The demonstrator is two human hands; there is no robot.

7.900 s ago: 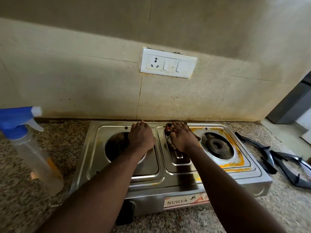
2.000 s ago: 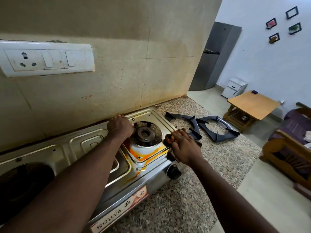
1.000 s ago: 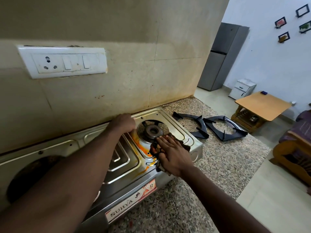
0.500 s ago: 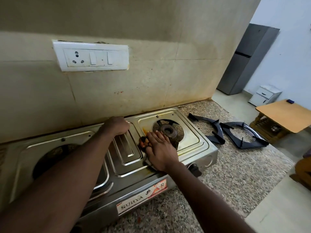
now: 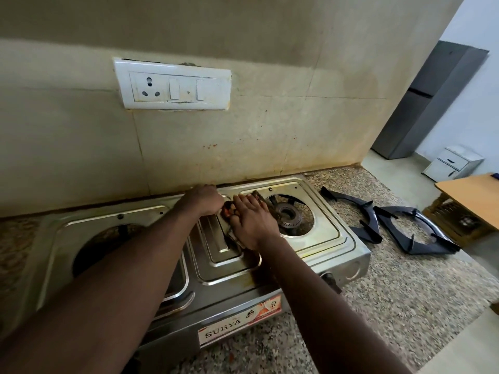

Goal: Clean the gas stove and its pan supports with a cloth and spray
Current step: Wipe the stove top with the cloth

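At left centre, the stove (image 5: 113, 238) sits on the table (image 5: 405, 306), its left opening dark. The left hand (image 5: 201, 199) rests curled on the back rim. Just right, the right hand (image 5: 253, 225) presses the cloth (image 5: 229, 210) flat, fingers together. It has slid back from the front edge, and the orange stain around the right burner (image 5: 289, 214) is gone. 2 supports (image 5: 405, 225) at right lie unwiped.
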